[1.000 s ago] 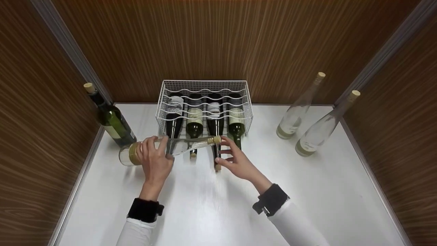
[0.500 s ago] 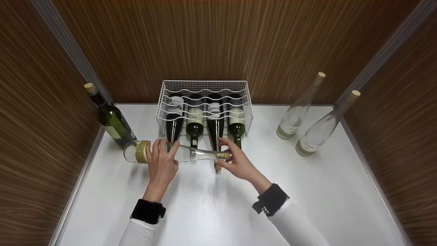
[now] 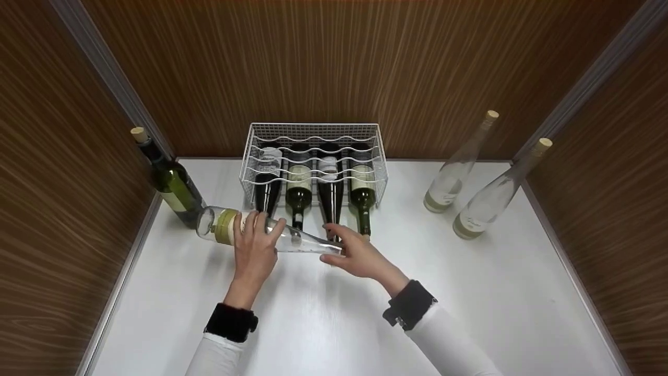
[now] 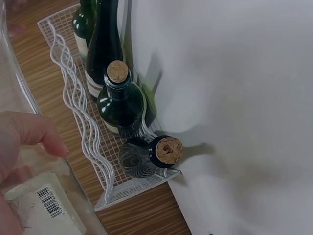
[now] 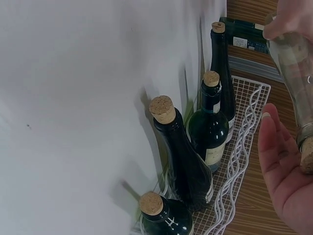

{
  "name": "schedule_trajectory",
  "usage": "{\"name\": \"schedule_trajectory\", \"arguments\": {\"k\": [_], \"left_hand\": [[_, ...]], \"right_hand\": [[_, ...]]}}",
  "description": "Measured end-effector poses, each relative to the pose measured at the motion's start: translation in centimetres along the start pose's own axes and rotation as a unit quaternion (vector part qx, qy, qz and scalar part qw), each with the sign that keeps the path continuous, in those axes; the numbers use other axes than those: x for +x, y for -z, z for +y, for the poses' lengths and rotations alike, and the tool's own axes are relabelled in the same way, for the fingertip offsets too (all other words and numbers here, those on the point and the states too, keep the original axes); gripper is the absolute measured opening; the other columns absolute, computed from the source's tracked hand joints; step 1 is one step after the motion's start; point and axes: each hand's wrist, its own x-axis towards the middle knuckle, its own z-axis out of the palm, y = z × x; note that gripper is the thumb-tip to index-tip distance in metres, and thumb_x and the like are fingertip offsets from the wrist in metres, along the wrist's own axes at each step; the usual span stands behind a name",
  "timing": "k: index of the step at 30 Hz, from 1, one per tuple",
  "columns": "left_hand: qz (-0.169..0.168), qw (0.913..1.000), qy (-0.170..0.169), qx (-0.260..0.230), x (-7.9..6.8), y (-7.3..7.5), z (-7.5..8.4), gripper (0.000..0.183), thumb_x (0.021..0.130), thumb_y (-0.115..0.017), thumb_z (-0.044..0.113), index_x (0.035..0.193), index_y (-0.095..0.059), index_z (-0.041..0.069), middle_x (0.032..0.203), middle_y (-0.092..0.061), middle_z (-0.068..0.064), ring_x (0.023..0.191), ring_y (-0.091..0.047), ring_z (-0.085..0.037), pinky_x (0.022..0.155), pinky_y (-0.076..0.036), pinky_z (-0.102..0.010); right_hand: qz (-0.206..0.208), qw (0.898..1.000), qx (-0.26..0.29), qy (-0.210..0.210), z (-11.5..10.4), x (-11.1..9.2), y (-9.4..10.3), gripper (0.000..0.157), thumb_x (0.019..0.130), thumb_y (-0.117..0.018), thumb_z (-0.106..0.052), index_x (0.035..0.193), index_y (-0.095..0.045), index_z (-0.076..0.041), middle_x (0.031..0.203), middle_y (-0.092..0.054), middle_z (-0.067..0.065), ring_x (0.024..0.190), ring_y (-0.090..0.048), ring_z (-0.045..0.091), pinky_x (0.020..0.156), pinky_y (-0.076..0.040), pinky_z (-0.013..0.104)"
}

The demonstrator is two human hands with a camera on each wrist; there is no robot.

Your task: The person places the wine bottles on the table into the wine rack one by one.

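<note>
My left hand (image 3: 254,256) grips a clear glass bottle (image 3: 302,243) round its body, over a yellow-green band. The bottle lies sideways in front of the wire rack (image 3: 313,124), its neck pointing right. Beside that neck is my right hand (image 3: 360,256), fingers loosely extended and thumb apart. The right wrist view shows the bottle's cork (image 5: 307,154) over the palm of the right hand (image 5: 281,171), the fingers not curled round it. A label with a barcode (image 4: 49,201) shows through the glass in the left wrist view. The right hand hides the bottle's tip in the head view.
Several dark and green corked bottles lie in the rack, necks forward, among them a green bottle (image 3: 362,196). A green bottle (image 3: 175,190) stands at left, near the held bottle's base. Two clear bottles, a rear one (image 3: 451,172) and a front one (image 3: 488,203), stand at right.
The clear bottle has shifted right and turned, its neck swinging toward the person. My left hand moved right with it. My right hand dropped slightly nearer the person and now overlaps the neck.
</note>
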Motion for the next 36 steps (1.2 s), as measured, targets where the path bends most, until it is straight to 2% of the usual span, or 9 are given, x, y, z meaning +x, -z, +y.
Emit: {"name": "schedule_trajectory", "arguments": {"k": [4, 9, 12, 17, 22, 25, 31, 36], "left_hand": [[-0.003, 1.0, -0.007, -0.001, 0.0, -0.1, 0.3, 0.066, 0.055, -0.077, -0.01, 0.112, -0.068, 0.021, 0.113, -0.059, -0.021, 0.114, -0.05, -0.041, 0.105, -0.026, -0.063], [0.004, 0.9998, -0.02, -0.004, 0.1, -0.2, 0.8, 0.066, 0.054, -0.077, -0.01, 0.112, -0.069, 0.022, 0.114, -0.059, -0.021, 0.114, -0.051, -0.041, 0.105, -0.027, -0.062], [0.009, 0.9995, -0.029, -0.005, 0.2, -0.3, 1.1, 0.062, 0.057, -0.075, -0.01, 0.11, -0.07, 0.021, 0.113, -0.059, -0.021, 0.114, -0.051, -0.041, 0.106, -0.027, -0.062], [0.013, 0.9992, -0.036, -0.007, 0.3, -0.2, 1.4, 0.056, 0.063, -0.072, -0.011, 0.109, -0.07, 0.02, 0.113, -0.059, -0.02, 0.115, -0.051, -0.041, 0.105, -0.027, -0.063], [0.004, 0.9993, -0.037, -0.008, 0.4, -0.2, 1.6, 0.056, 0.064, -0.071, -0.012, 0.111, -0.07, 0.02, 0.114, -0.058, -0.02, 0.117, -0.051, -0.041, 0.106, -0.027, -0.062], [-0.001, 0.9993, -0.036, -0.009, 0.4, -0.3, 1.7, 0.057, 0.065, -0.072, -0.012, 0.111, -0.07, 0.02, 0.115, -0.058, -0.02, 0.117, -0.051, -0.041, 0.107, -0.026, -0.062], [-0.007, 0.9994, -0.031, -0.013, 0.3, -0.6, 1.9, 0.057, 0.066, -0.072, -0.011, 0.113, -0.07, 0.021, 0.116, -0.058, -0.019, 0.119, -0.049, -0.04, 0.108, -0.024, -0.062], [0.001, 0.9993, -0.035, -0.012, 0.3, -0.7, 2.0, 0.058, 0.064, -0.073, -0.012, 0.113, -0.069, 0.019, 0.117, -0.058, -0.019, 0.12, -0.049, -0.04, 0.109, -0.023, -0.062]], "right_hand": [[0.0, 0.999, -0.038, 0.001, 0.1, 0.0, -0.3, 0.07, 0.09, -0.071, -0.041, 0.146, -0.043, -0.011, 0.117, -0.061, 0.005, 0.086, -0.061, 0.019, 0.072, -0.05, 0.033], [-0.003, 0.997, -0.074, 0.004, 0.1, 0.0, -0.6, 0.067, 0.09, -0.071, -0.042, 0.144, -0.046, -0.009, 0.114, -0.064, 0.006, 0.096, -0.063, 0.024, 0.08, -0.051, 0.041], [-0.006, 0.994, -0.109, 0.016, 0.3, 0.0, -0.8, 0.058, 0.091, -0.07, -0.041, 0.136, -0.054, -0.008, 0.114, -0.067, 0.009, 0.1, -0.065, 0.025, 0.083, -0.052, 0.042], [0.0, 0.988, -0.15, 0.038, 0.4, -0.3, -1.1, 0.045, 0.092, -0.068, -0.042, 0.12, -0.065, -0.007, 0.104, -0.071, 0.008, 0.091, -0.068, 0.023, 0.075, -0.054, 0.04], [0.009, 0.988, -0.151, 0.031, 0.5, -0.6, -1.2, 0.041, 0.095, -0.064, -0.043, 0.116, -0.068, -0.009, 0.087, -0.069, 0.0, 0.067, -0.061, 0.011, 0.059, -0.048, 0.031], [0.012, 0.99, -0.141, 0.019, 0.6, -0.7, -1.2, 0.04, 0.095, -0.063, -0.043, 0.116, -0.069, -0.009, 0.082, -0.067, -0.004, 0.06, -0.055, 0.005, 0.053, -0.044, 0.028], [0.015, 0.992, -0.126, 0.007, 0.6, -1.1, -1.1, 0.044, 0.095, -0.062, -0.044, 0.12, -0.069, -0.008, 0.084, -0.068, -0.004, 0.059, -0.052, 0.005, 0.054, -0.043, 0.029], [0.049, 0.992, -0.116, 0.019, 0.8, -1.4, -1.3, 0.043, 0.095, -0.063, -0.043, 0.119, -0.07, -0.008, 0.085, -0.069, -0.003, 0.059, -0.051, 0.005, 0.059, -0.043, 0.031]]}}
